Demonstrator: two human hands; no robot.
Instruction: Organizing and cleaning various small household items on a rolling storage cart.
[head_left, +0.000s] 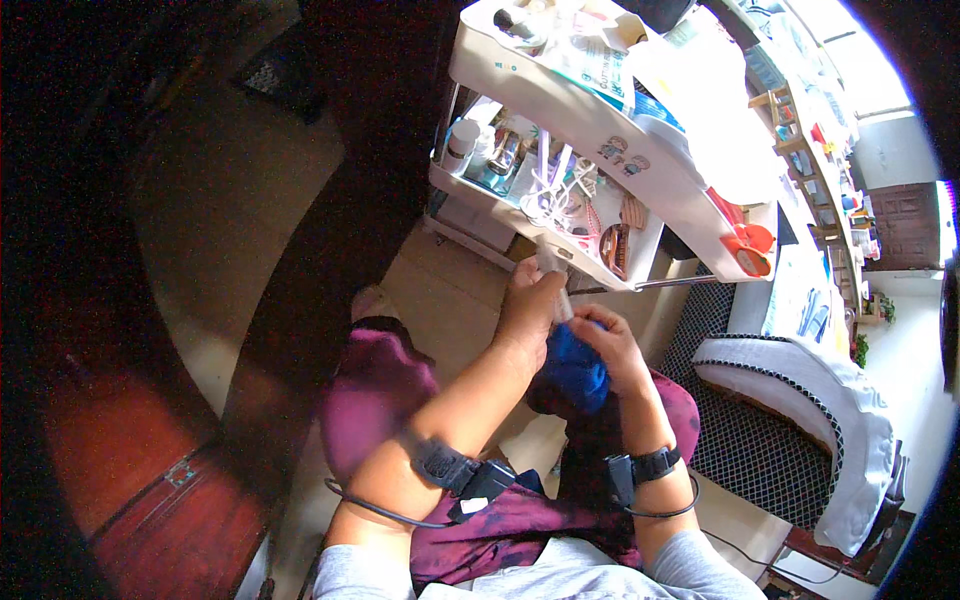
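My left hand grips a pale, partly see-through item, perhaps a small plastic packet or tube, beside the cart's lower shelf. At the lower end of that item are the fingers of my right hand, closed on a blue cloth or yarn piece. The blue piece hangs between both hands, above my lap. Where exactly the pale item meets the blue piece is hidden by my fingers.
A white plastic cart stands ahead, with bottles, cords and packets on its tiers. Orange cups hang at its right end. A white-covered padded seat is at right, dark red furniture at lower left.
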